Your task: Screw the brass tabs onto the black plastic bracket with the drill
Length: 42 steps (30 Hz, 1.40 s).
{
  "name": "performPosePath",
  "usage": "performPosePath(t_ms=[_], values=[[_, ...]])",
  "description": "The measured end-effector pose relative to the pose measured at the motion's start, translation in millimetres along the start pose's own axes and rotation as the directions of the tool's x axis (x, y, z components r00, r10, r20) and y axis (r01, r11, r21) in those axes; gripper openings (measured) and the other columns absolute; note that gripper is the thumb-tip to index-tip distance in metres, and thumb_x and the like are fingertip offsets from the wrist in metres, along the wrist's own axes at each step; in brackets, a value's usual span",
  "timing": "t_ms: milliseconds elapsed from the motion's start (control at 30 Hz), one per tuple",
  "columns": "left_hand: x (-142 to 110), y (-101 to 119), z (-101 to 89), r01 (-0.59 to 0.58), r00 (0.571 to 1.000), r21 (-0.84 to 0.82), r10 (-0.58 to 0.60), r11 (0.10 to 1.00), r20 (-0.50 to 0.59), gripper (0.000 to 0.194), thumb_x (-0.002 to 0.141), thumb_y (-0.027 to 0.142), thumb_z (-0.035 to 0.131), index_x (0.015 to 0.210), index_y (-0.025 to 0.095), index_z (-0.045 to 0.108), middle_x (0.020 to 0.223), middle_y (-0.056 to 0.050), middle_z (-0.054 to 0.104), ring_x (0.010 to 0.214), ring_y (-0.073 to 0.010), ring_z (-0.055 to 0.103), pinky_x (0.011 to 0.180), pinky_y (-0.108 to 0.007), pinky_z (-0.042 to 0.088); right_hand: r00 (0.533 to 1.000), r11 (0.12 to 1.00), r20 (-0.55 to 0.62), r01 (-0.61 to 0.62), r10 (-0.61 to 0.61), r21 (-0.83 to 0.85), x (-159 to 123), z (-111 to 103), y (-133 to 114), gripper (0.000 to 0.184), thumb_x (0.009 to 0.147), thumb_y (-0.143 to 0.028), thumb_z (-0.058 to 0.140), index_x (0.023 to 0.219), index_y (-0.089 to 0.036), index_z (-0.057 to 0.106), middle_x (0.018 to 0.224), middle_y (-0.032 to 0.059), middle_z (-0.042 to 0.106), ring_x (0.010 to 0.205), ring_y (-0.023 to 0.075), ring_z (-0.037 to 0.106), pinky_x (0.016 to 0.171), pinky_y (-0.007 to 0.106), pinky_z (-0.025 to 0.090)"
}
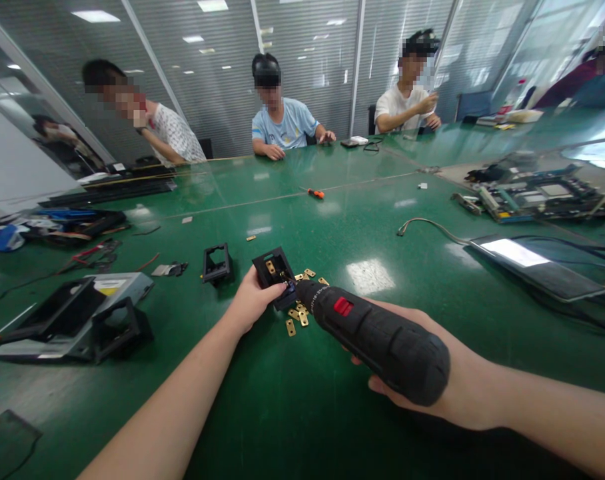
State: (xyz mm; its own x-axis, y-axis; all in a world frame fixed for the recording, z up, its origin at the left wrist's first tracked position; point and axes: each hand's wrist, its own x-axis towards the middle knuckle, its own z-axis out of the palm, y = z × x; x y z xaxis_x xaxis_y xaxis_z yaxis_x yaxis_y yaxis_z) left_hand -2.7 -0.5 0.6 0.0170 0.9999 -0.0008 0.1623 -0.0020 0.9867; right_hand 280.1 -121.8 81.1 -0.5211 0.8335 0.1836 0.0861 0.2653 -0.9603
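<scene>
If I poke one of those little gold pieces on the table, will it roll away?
Probably not: the gold pieces look flat and oblong. A poke might slide one, because the green tabletop looks smooth and shiny. They'd likely feel stiff, since they look like metal.

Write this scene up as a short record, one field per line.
left hand: holds a black frame
right hand: grips a power drill
drill nose: aimed into that frame; exact contact unclear
brass-coloured plates: one inside the frame, others loose beside it
second frame: left of the held one, apart
orange-handled screwdriver: farther off on the green table
</scene>
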Motion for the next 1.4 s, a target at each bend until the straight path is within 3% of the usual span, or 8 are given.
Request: performPosePath(t_ms=[533, 733, 933, 1167, 1400], values=[[2, -3, -1.7, -0.013, 1.000, 0.012, 0.013, 1.000, 0.000, 0.053, 0.065, 0.033, 0.088, 0.112, 0.019, 0.067, 0.114, -0.008, 0.077, 0.110, -0.0317, 0.071, 0.107, -0.054, 0.051, 0.997, 0.998, 0.028, 0.066, -0.065, -0.024, -1, -1, 3, 0.071, 0.082, -0.016, 0.078, 0.149, -0.022, 0.055, 0.104, 0.0056, 0.075, 0.093, 0.0225, 0.075, 0.084, 0.031, 0.064], [6, -10, -4.2, -0.012, 1.000, -0.032, 0.012, 0.999, 0.021, 0.052, 0.067, 0.031, 0.087, 0.114, 0.020, 0.067, 0.114, -0.008, 0.077, 0.109, -0.0313, 0.071, 0.106, -0.055, 0.052, 1.000, 1.000, 0.007, 0.028, -0.028, 0.001, 0, 0, 0, 0.063, 0.082, -0.017, 0.077, 0.143, -0.021, 0.061, 0.101, 0.0059, 0.076, 0.088, 0.0226, 0.074, 0.077, 0.031, 0.065], [7, -14, -4.7, 0.010, 1.000, -0.086, -0.008, 0.996, 0.026, 0.050, 0.068, 0.031, 0.085, 0.114, 0.022, 0.067, 0.114, -0.007, 0.077, 0.109, -0.0309, 0.072, 0.104, -0.053, 0.053, 1.000, 0.999, 0.014, 0.027, -0.026, -0.020, -2, -1, 3, 0.069, 0.078, -0.012, 0.078, 0.145, -0.021, 0.060, 0.102, 0.0058, 0.076, 0.089, 0.0226, 0.074, 0.076, 0.030, 0.064], [7, -11, -1.7, 0.059, 0.998, -0.177, -0.055, 0.982, 0.027, 0.045, 0.068, 0.031, 0.082, 0.111, 0.023, 0.068, 0.111, -0.004, 0.077, 0.108, -0.0294, 0.072, 0.103, -0.049, 0.055, 0.999, 0.999, 0.010, 0.033, -0.033, -0.030, -2, -1, 2, 0.068, 0.080, -0.018, 0.079, 0.145, -0.020, 0.060, 0.102, 0.0068, 0.076, 0.087, 0.0226, 0.074, 0.075, 0.031, 0.064], [6, -11, -2.4, 0.051, 0.999, -0.170, -0.048, 0.984, 0.021, 0.045, 0.066, 0.029, 0.081, 0.109, 0.022, 0.068, 0.109, -0.004, 0.077, 0.106, -0.0296, 0.072, 0.102, -0.050, 0.055, 1.000, 0.999, 0.010, 0.029, -0.029, -0.017, -1, -1, 1, 0.067, 0.079, -0.016, 0.079, 0.144, -0.020, 0.061, 0.101, 0.0063, 0.077, 0.087, 0.0225, 0.074, 0.076, 0.030, 0.064]])
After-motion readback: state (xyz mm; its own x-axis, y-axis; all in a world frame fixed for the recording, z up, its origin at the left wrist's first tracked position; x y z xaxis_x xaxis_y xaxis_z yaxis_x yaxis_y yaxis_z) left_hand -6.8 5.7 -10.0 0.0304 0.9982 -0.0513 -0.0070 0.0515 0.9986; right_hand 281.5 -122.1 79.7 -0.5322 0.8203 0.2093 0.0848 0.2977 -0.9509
